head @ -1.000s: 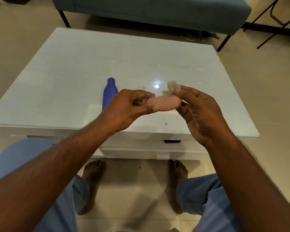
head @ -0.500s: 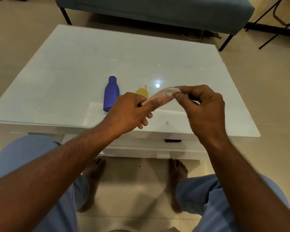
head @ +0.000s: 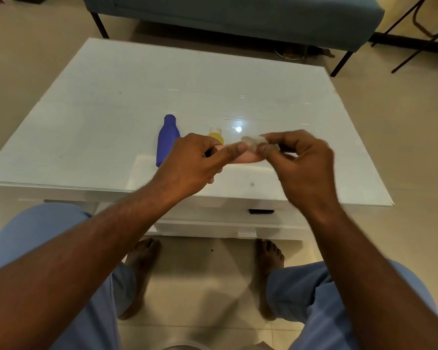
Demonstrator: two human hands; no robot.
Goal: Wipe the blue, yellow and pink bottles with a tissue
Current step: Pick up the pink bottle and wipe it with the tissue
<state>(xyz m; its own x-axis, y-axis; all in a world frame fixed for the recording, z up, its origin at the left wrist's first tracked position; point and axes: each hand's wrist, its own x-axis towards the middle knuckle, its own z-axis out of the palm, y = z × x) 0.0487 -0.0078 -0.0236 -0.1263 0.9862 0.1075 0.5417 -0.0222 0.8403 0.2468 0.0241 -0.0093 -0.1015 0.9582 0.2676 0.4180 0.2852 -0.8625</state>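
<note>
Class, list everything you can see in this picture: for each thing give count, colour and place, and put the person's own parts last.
blue bottle: one, blue, on the table, left of the hands
yellow bottle: one, yellow, on the table behind the left hand
pink bottle: one, pink, held above the table
tissue: one, white, at the pink bottle's end
table: one, white, glossy
bench: one, teal, beyond the table
left hand: grips the pink bottle
right hand: pinches the tissue
feet: two, bare, on the floor
</note>
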